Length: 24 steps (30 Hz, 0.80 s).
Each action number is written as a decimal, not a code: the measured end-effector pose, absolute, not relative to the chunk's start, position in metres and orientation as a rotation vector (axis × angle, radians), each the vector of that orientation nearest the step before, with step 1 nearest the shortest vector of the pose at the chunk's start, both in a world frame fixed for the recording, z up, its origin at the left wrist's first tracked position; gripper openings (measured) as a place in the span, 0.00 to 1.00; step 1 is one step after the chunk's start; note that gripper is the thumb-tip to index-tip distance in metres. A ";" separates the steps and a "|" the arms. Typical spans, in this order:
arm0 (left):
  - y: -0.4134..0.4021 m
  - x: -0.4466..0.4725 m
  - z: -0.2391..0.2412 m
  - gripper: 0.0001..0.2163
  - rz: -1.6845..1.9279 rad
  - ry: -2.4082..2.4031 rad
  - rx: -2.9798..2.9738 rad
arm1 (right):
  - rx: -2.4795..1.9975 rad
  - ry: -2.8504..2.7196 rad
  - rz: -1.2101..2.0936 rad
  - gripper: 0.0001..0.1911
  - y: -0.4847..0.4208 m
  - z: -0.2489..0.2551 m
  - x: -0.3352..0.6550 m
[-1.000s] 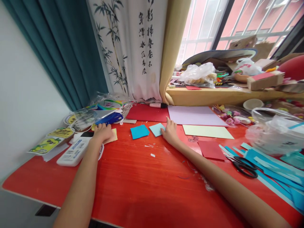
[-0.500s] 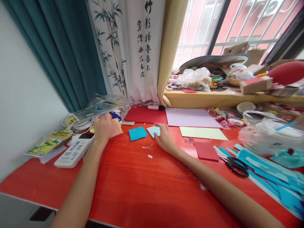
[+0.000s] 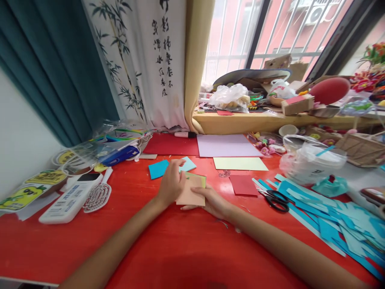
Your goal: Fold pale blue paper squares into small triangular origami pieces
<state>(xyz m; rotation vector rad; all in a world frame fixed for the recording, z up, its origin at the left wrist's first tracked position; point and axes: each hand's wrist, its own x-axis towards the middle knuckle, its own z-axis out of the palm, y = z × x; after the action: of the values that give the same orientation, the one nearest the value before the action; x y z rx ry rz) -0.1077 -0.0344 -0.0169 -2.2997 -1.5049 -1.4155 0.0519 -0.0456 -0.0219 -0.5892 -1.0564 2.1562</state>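
Observation:
Both of my hands meet over the middle of the red table (image 3: 168, 245). My left hand (image 3: 172, 182) grips the left edge of a small stack of square paper sheets (image 3: 192, 192), peach on top with a yellow-green one under it. My right hand (image 3: 212, 200) holds the stack from below and the right, fingers curled under it. Just behind the hands lie a blue paper square (image 3: 158, 169) and a light blue paper square (image 3: 188, 163), flat on the table.
Black-handled scissors (image 3: 274, 199) and a heap of blue paper strips (image 3: 325, 212) lie at the right. Red (image 3: 243, 184), pale yellow (image 3: 240, 163), lilac (image 3: 227, 145) and dark red (image 3: 173, 144) sheets lie behind. A white remote (image 3: 70, 197), hairbrush (image 3: 97, 196) and plastic bags sit left.
My left hand took the peach and yellow sheets from the left clutter and brought them to the table's middle. My right hand left the light blue square and joined it under the stack.

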 end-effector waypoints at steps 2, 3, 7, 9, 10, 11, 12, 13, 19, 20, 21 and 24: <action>-0.030 -0.110 -0.018 0.13 -1.577 -1.648 -2.272 | -0.570 -0.948 2.119 0.22 -0.037 -0.022 0.054; -0.028 -0.111 -0.019 0.13 -1.609 -1.696 -2.296 | -0.582 -0.916 2.084 0.22 -0.032 -0.022 0.055; -0.025 -0.111 -0.024 0.17 -1.528 -1.732 -2.443 | -0.573 -0.900 2.040 0.21 -0.016 -0.024 0.061; -0.025 -0.110 -0.026 0.18 -1.466 -1.694 -2.436 | -0.571 -0.934 2.100 0.20 -0.011 -0.025 0.066; -0.025 -0.110 -0.027 0.18 -1.429 -1.668 -2.417 | -0.568 -0.960 2.135 0.20 -0.008 -0.026 0.068; -0.025 -0.111 -0.027 0.18 -1.383 -1.636 -2.395 | -0.560 -0.981 2.164 0.20 -0.006 -0.026 0.071; -0.026 -0.111 -0.028 0.18 -1.327 -1.597 -2.371 | -0.551 -0.996 2.176 0.19 -0.005 -0.027 0.072; -0.026 -0.111 -0.028 0.18 -1.264 -1.549 -2.349 | -0.540 -1.004 2.178 0.19 -0.003 -0.027 0.074; -0.031 -0.108 -0.026 0.15 -1.023 -1.292 -2.288 | -0.503 -1.066 2.183 0.17 -0.003 -0.031 0.075; -0.032 -0.107 -0.026 0.14 -1.029 -1.281 -2.276 | -0.495 -1.082 2.178 0.18 -0.004 -0.031 0.074; -0.032 -0.107 -0.025 0.13 -1.040 -1.275 -2.257 | -0.488 -1.097 2.174 0.19 -0.004 -0.031 0.074; -0.031 -0.108 -0.024 0.09 -1.043 -1.233 -2.198 | -0.478 -1.137 2.183 0.21 -0.005 -0.032 0.073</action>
<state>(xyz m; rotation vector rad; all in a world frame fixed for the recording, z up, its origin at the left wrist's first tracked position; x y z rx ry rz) -0.1079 -0.0310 -0.0235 -2.1982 -1.2334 -1.0428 0.0727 -0.0048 -0.0317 -0.4785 -1.1372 2.1831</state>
